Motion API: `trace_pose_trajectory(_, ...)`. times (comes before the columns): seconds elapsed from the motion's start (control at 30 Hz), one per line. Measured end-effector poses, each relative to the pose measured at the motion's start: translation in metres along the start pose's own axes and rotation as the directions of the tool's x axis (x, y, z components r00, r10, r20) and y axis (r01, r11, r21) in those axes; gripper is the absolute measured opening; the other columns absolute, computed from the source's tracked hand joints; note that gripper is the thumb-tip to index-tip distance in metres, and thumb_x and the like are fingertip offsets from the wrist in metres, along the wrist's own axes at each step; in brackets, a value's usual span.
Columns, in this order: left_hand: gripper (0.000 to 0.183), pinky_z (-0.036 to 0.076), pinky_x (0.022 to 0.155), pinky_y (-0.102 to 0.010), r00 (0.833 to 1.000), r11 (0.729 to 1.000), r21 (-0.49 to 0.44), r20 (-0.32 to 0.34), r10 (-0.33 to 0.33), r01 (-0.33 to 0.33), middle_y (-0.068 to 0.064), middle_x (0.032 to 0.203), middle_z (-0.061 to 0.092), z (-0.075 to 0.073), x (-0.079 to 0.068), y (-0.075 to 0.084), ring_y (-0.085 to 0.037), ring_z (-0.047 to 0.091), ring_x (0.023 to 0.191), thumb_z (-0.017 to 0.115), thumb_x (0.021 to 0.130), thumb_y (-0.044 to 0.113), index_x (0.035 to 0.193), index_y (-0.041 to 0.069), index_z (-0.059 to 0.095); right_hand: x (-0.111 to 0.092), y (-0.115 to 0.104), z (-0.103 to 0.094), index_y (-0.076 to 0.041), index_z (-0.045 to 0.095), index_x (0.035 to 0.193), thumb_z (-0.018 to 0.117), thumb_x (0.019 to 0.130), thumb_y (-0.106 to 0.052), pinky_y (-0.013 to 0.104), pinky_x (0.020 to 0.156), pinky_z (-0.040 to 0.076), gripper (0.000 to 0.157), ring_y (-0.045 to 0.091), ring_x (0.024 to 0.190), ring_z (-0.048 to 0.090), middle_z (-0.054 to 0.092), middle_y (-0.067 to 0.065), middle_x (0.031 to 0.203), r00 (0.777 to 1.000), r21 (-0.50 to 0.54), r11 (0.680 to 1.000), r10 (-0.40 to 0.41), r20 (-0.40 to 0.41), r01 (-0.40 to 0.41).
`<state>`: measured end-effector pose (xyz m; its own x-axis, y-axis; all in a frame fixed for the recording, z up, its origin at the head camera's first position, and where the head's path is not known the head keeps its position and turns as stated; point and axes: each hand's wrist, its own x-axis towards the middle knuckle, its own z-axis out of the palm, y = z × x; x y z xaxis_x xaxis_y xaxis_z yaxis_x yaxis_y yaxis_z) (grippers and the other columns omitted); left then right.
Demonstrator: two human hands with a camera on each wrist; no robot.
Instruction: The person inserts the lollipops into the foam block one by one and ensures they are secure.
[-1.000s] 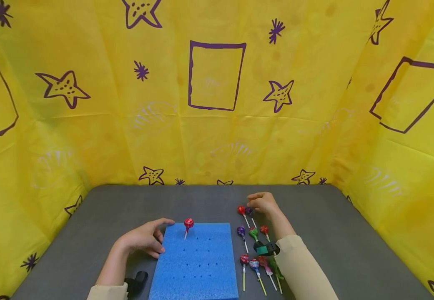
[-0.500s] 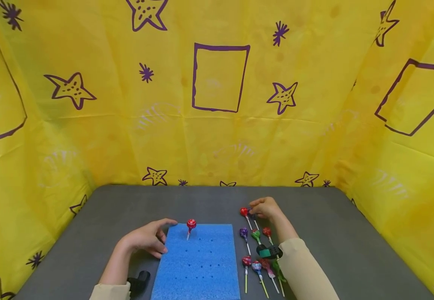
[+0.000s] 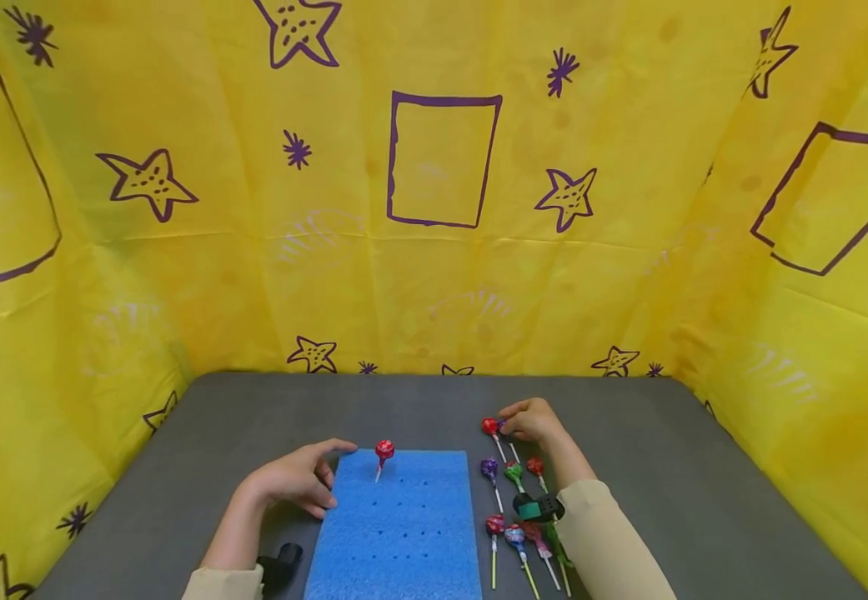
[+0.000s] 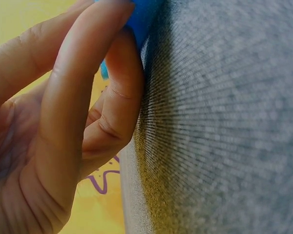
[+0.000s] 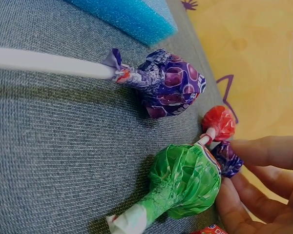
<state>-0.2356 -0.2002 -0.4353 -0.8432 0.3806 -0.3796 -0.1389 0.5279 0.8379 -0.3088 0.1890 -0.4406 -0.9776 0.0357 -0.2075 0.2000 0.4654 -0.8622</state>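
We have the far purple-wrapped lollipop (image 5: 227,160) right of the blue foam block (image 3: 396,518), right hand (image 3: 539,421) grip pinching its head. Red lollipop (image 3: 489,426) just beside it. Left hand (image 3: 294,479) grip spread, touching the block's left side.

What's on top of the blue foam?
One red lollipop stands in the blue foam near its far edge, and small dark holes show. The bottom of the white stick is hidden inside the foam.

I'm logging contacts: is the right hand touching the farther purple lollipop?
Touching: in the right wrist view, the right hand pinches the farther purple lollipop from two sides, no gap showing.
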Motion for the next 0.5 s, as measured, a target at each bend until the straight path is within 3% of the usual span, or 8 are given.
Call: trace_pose_trajectory(0.5,0.077,0.061,0.059,-0.030,1.000,1.000,-0.005,0.010,0.023,-0.023,-0.012,0.088,0.052,-0.0008,0.0009,0.0010,-0.018,0.063,0.064,0.077,0.077,-0.004,0.145,0.010,0.042,-0.0006,-0.0008,0.0001,0.006,0.072,0.108,0.075,0.076,0.004,0.023,0.065,0.056,0.032,0.015,0.081,0.059,0.068,0.022,0.116,1.000,-0.039,0.999,-0.001,-0.022,0.000)
